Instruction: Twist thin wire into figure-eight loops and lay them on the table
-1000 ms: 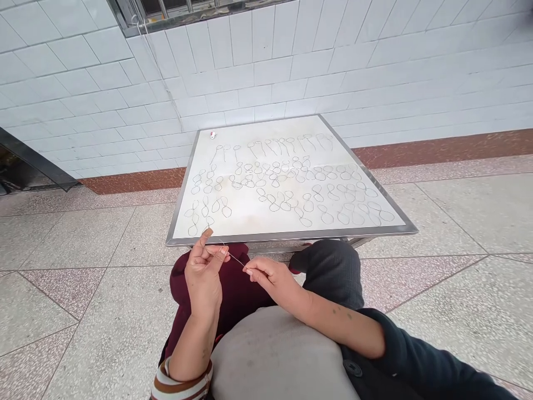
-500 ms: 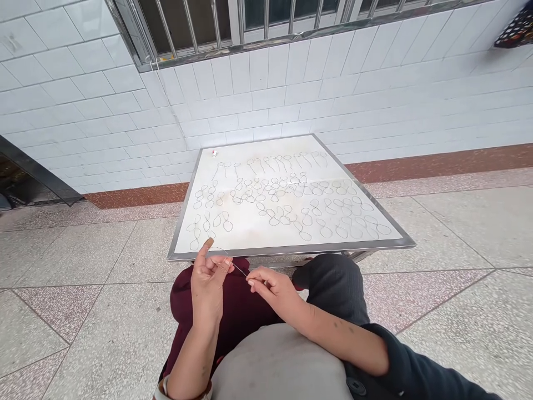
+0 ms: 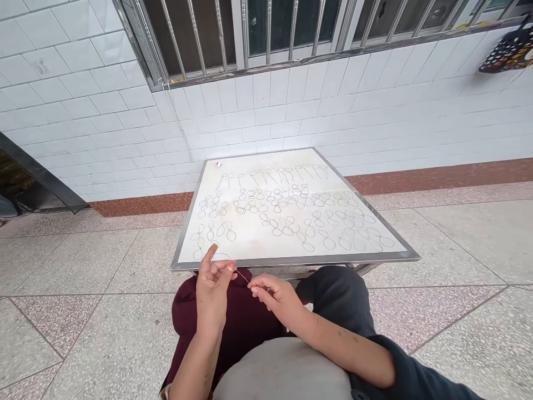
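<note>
Though more window [image 3: 283, 28] shows beyond the table [image 3: 256, 240], left hand [image 3: 213, 297] and right hand [image 3: 278, 298] have barely shifted. Each grip pinches the wire [image 3: 242, 275], straight between them by the near edge, so work seems little advanced.

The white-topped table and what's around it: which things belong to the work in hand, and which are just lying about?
Seemingly part of the work:
thin strand, pinched by left hand and right hand
thin loops on the table

Seemingly just about:
small red-and-white item
dark patterned item
</note>
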Tool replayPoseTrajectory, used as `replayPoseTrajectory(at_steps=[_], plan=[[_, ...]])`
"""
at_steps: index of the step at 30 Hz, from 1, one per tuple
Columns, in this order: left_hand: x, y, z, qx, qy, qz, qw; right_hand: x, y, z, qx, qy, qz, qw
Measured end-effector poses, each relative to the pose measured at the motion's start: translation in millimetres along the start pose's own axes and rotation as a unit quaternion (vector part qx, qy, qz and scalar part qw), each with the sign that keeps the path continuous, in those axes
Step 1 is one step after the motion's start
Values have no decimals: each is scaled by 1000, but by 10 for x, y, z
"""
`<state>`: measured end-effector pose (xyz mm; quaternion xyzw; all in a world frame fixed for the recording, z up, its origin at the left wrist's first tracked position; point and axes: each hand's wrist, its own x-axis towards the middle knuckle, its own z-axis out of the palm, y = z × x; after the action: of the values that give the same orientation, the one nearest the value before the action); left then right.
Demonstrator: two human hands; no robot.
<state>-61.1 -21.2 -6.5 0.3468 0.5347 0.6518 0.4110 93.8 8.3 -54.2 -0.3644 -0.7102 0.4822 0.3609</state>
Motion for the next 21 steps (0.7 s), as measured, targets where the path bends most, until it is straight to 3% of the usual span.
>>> replayPoseTrajectory(at_steps=[6, 10, 13, 16, 17, 21], plan=[[39, 25, 16, 3, 12, 0, 1000, 41, 24, 3, 30, 4, 14, 999], [55, -54, 50, 21, 10, -28, 999, 165, 84, -61, 54, 25, 58, 997], [67, -342, 25, 59, -42, -44, 996, 373, 138, -158, 78, 57, 89, 991], [111, -769, -44, 163, -166, -49, 971, 698, 202, -285, 82, 86, 88, 989], [136, -910, -67, 219, -213, -41, 951, 830, 229, -336, 66, 98, 84, 989], [269, -1359, -97, 284, -292, -55, 911, 1442, 362, -588, -79, 151, 89, 981]])
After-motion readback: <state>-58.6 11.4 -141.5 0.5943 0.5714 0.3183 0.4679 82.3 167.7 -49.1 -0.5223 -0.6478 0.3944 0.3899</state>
